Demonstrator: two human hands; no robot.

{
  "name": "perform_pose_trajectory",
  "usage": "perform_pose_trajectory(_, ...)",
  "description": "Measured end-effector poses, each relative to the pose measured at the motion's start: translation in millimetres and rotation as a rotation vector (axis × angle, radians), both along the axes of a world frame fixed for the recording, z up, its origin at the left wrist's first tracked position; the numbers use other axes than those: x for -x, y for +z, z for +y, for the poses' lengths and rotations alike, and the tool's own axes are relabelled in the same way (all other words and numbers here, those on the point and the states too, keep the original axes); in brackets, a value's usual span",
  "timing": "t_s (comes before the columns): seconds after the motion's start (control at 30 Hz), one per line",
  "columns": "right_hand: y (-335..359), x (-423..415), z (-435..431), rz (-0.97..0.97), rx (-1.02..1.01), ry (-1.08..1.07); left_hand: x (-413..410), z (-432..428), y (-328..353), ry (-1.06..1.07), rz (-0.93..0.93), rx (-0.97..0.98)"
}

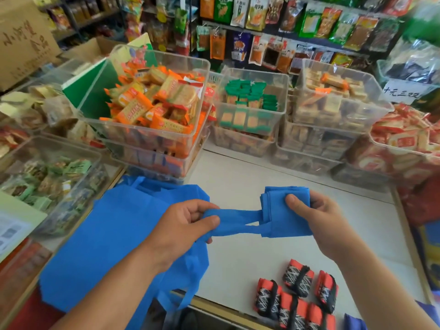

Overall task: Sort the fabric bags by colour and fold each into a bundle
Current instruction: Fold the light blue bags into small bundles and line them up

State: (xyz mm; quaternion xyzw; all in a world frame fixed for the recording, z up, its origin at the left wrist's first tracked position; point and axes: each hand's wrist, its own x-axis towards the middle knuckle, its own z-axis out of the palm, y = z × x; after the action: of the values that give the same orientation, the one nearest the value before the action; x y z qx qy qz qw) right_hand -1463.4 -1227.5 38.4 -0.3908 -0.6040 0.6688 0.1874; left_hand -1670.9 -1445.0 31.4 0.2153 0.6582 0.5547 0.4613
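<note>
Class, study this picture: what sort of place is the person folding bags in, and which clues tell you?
Most likely a small snack shop: wrapped biscuits heaped in clear tubs, snack packets hanging on racks behind, and a handwritten sign at the right.

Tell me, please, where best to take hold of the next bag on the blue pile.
Probably a handle loop, from the near side: the loops hang free past the counter edge, while the pile lies flat, offering little to pinch.
</note>
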Motion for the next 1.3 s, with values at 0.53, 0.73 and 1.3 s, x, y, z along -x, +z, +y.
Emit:
perform_pose_trajectory(0.53,13.7,21.8,-15.3,-0.066,-0.064,-0.034,-50.2,19.6,-8.2,-0.191,1.066,-0.183)
perform_pose_trajectory(0.73,21.9,18.9,0.5,-0.151,0.045,0.012,-32.0,25.7,-36.9,-0.245,1.314,-0.347)
perform_pose_trajectory(1.3,-24.5,-2.7,-3.2,-0.092,0.247,-0.005,-11.8,19.1,-7.6,0.139,0.258,-0.075)
